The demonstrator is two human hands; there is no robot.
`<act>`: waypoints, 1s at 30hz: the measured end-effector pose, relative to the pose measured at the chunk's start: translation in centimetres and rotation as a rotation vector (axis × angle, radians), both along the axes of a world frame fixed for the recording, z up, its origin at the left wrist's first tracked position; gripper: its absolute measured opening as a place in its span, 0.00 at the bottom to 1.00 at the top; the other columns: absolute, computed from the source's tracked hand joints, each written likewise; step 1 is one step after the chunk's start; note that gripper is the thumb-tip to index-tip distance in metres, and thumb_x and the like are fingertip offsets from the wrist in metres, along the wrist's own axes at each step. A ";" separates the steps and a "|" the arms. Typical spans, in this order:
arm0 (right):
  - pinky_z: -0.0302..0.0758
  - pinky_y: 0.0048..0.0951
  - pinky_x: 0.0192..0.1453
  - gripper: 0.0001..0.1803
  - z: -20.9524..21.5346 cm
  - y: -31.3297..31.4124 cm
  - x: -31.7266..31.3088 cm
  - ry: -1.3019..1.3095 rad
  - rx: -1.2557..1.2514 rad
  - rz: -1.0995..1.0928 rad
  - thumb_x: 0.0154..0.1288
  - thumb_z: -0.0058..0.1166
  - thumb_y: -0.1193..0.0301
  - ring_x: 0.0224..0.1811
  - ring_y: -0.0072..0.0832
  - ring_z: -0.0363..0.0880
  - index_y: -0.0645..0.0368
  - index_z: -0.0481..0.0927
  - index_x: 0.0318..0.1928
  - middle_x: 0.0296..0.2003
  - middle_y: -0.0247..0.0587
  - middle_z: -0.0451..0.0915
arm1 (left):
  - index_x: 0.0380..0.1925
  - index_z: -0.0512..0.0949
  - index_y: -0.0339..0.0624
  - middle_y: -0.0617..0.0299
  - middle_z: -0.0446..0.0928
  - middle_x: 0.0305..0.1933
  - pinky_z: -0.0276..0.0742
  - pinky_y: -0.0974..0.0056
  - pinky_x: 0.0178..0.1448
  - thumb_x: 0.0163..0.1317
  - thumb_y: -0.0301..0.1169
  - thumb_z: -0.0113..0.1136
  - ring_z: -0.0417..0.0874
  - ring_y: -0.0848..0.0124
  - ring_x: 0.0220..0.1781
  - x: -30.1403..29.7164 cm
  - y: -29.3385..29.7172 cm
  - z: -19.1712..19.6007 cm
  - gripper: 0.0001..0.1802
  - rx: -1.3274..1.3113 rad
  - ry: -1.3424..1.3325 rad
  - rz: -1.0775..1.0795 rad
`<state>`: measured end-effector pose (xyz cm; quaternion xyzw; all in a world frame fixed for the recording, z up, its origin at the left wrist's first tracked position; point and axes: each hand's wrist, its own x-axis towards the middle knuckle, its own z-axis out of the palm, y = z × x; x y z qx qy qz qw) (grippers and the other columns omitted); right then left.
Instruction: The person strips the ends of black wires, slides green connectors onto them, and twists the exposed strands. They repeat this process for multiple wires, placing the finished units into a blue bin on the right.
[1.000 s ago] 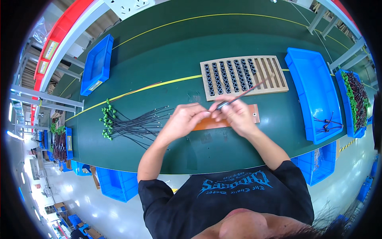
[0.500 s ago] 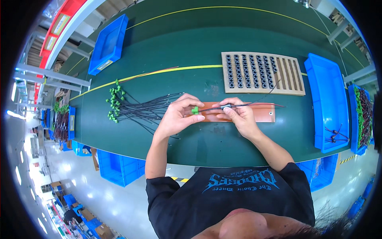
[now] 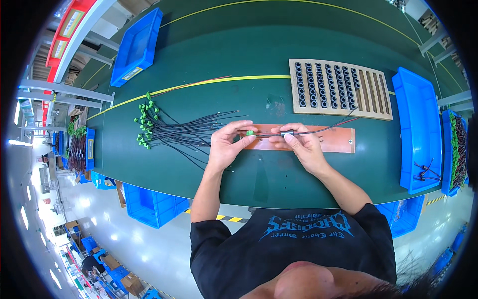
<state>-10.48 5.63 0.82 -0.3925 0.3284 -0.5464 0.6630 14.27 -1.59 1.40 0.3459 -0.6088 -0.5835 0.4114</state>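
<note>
My left hand (image 3: 226,143) pinches a green connector (image 3: 250,133) between thumb and fingertips. From it a black and a red wire run right, roughly level, through a small dark ferrite core (image 3: 287,133). My right hand (image 3: 306,149) is closed on that core, thumb on its near side. The free wire ends (image 3: 343,122) stick out past my right hand, toward the wooden tray. Beneath both hands lies a flat orange-brown board (image 3: 341,140). Left of my left hand, a pile of black cables (image 3: 184,131) with green connectors (image 3: 145,122) is spread on the table.
A wooden slotted tray (image 3: 366,114) holds rows of dark cores; its right-hand slots hold none. Blue bins stand at the right (image 3: 418,109), with a few wires inside, and far left (image 3: 144,55). More cable-filled bins (image 3: 450,149) flank the green table (image 3: 259,187).
The view has shifted slightly, moving the scene rightward. The green connector has turned in my left hand, and the red wire now shows more between connector and core. Both grips stay.
</note>
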 end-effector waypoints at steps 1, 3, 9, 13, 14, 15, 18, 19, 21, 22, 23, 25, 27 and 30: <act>0.81 0.37 0.67 0.13 -0.6 -0.1 0.1 0.044 -0.045 -0.021 0.85 0.45 0.71 0.66 0.38 0.81 0.62 0.73 0.61 0.63 0.52 0.79 | 0.59 0.81 0.32 0.51 0.86 0.52 0.87 0.65 0.53 0.64 0.14 0.67 0.88 0.66 0.52 -0.1 0.0 0.0 0.22 -0.001 -0.026 0.017; 0.81 0.39 0.68 0.12 -1.1 -0.3 0.1 0.117 -0.117 -0.043 0.85 0.45 0.72 0.66 0.39 0.81 0.63 0.73 0.61 0.62 0.53 0.80 | 0.59 0.81 0.33 0.51 0.87 0.53 0.87 0.65 0.53 0.65 0.14 0.67 0.89 0.66 0.51 -0.2 0.2 0.4 0.22 0.033 -0.074 0.022; 0.80 0.40 0.69 0.12 -0.6 -0.3 0.2 0.008 -0.060 -0.034 0.84 0.45 0.73 0.65 0.37 0.81 0.64 0.73 0.60 0.61 0.53 0.80 | 0.55 0.84 0.35 0.52 0.89 0.51 0.88 0.63 0.54 0.65 0.17 0.68 0.92 0.66 0.50 -0.8 0.3 0.4 0.18 -0.035 -0.207 0.096; 0.82 0.37 0.67 0.12 -0.7 -0.2 0.0 0.001 -0.017 -0.023 0.84 0.45 0.73 0.64 0.36 0.82 0.63 0.73 0.60 0.61 0.51 0.80 | 0.53 0.86 0.34 0.54 0.90 0.49 0.88 0.64 0.55 0.64 0.17 0.68 0.92 0.67 0.50 -1.5 0.2 0.4 0.16 -0.119 -0.297 0.107; 0.83 0.36 0.66 0.12 -0.6 -0.1 0.0 0.013 -0.003 -0.019 0.84 0.45 0.73 0.64 0.35 0.82 0.63 0.73 0.60 0.61 0.51 0.80 | 0.53 0.85 0.34 0.53 0.90 0.49 0.88 0.64 0.54 0.64 0.17 0.68 0.92 0.66 0.49 -1.5 0.2 0.3 0.17 -0.158 -0.326 0.106; 0.83 0.36 0.65 0.12 -0.7 -0.1 0.0 0.032 -0.015 -0.026 0.84 0.46 0.73 0.64 0.35 0.82 0.63 0.74 0.60 0.61 0.51 0.81 | 0.54 0.85 0.35 0.53 0.90 0.48 0.88 0.65 0.53 0.64 0.17 0.68 0.92 0.66 0.49 -1.5 0.1 0.3 0.18 -0.197 -0.354 0.106; 0.84 0.34 0.63 0.11 -1.1 -0.2 0.1 0.085 -0.039 -0.041 0.84 0.46 0.73 0.63 0.34 0.83 0.62 0.74 0.60 0.60 0.50 0.81 | 0.54 0.86 0.36 0.53 0.90 0.47 0.88 0.63 0.52 0.61 0.18 0.69 0.91 0.63 0.49 -1.9 0.0 1.2 0.19 -0.246 -0.499 0.076; 0.85 0.34 0.63 0.11 -1.1 -0.1 0.2 0.102 -0.038 -0.042 0.84 0.46 0.73 0.62 0.34 0.83 0.62 0.74 0.60 0.60 0.50 0.81 | 0.53 0.86 0.37 0.53 0.90 0.46 0.87 0.62 0.52 0.61 0.18 0.69 0.91 0.62 0.49 -2.0 0.0 1.6 0.19 -0.250 -0.557 0.062; 0.85 0.34 0.62 0.11 -1.1 -0.1 0.1 0.115 -0.027 -0.045 0.84 0.46 0.72 0.62 0.34 0.84 0.62 0.74 0.60 0.59 0.49 0.82 | 0.50 0.86 0.37 0.54 0.89 0.45 0.85 0.60 0.54 0.57 0.19 0.72 0.88 0.61 0.50 -1.9 -0.4 1.8 0.18 -0.459 -0.584 0.106; 0.85 0.34 0.62 0.11 -1.1 -0.1 0.1 0.110 -0.016 -0.045 0.84 0.46 0.72 0.61 0.34 0.84 0.62 0.74 0.60 0.59 0.49 0.82 | 0.48 0.86 0.37 0.55 0.89 0.44 0.84 0.59 0.56 0.56 0.20 0.73 0.87 0.60 0.51 -1.7 -0.6 2.0 0.18 -0.564 -0.596 0.128; 0.85 0.34 0.62 0.11 -1.0 -0.1 0.0 0.106 -0.005 -0.050 0.84 0.47 0.72 0.61 0.34 0.84 0.62 0.74 0.60 0.59 0.49 0.82 | 0.46 0.86 0.36 0.56 0.89 0.44 0.82 0.58 0.56 0.54 0.21 0.74 0.86 0.61 0.51 -1.4 -0.5 2.3 0.17 -0.490 -0.568 0.104; 0.85 0.34 0.62 0.12 -1.0 -0.1 -0.2 0.089 0.005 -0.061 0.84 0.47 0.72 0.61 0.33 0.84 0.62 0.74 0.60 0.58 0.49 0.82 | 0.43 0.86 0.36 0.58 0.88 0.43 0.80 0.57 0.58 0.51 0.22 0.77 0.84 0.61 0.51 -0.6 0.3 3.0 0.17 -0.343 -0.512 0.054; 0.85 0.34 0.61 0.12 -1.0 -0.1 0.0 0.069 0.008 -0.054 0.84 0.47 0.72 0.60 0.33 0.84 0.62 0.74 0.60 0.58 0.49 0.82 | 0.41 0.85 0.37 0.58 0.88 0.42 0.80 0.58 0.54 0.50 0.23 0.78 0.84 0.62 0.49 -0.5 0.9 2.9 0.17 -0.415 -0.558 -0.036; 0.85 0.33 0.61 0.11 -1.2 -0.2 0.1 0.060 0.004 -0.061 0.84 0.47 0.72 0.60 0.32 0.84 0.62 0.74 0.60 0.58 0.49 0.82 | 0.39 0.86 0.37 0.58 0.88 0.41 0.80 0.60 0.46 0.52 0.23 0.77 0.85 0.63 0.42 -0.4 1.1 2.2 0.13 -0.438 -0.562 -0.086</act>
